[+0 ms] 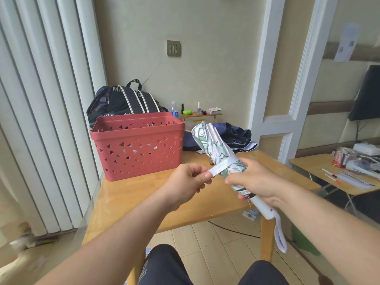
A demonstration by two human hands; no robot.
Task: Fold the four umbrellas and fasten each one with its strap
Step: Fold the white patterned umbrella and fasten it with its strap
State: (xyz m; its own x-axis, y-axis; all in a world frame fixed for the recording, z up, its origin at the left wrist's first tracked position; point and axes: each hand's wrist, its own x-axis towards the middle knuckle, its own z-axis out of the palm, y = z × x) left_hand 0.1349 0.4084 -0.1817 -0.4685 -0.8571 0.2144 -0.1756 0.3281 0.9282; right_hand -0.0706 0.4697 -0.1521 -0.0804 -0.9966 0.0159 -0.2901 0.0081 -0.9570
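Note:
A folded white umbrella with a green pattern [213, 144] is held over the wooden table [131, 200], tilted up and away from me. My right hand [257, 179] grips its lower part, just above the white handle [265, 208], whose wrist loop hangs down. My left hand [187, 182] pinches the end of the white strap [223, 166], which runs round the bundle and is pulled out to the left. A dark blue umbrella [236, 136] lies loosely gathered on the table behind.
A red perforated basket [137, 145] stands on the table's left part, with a dark backpack [123, 101] behind it. Small bottles and a low shelf [201, 114] sit by the wall. A second table [333, 173] with clutter stands to the right.

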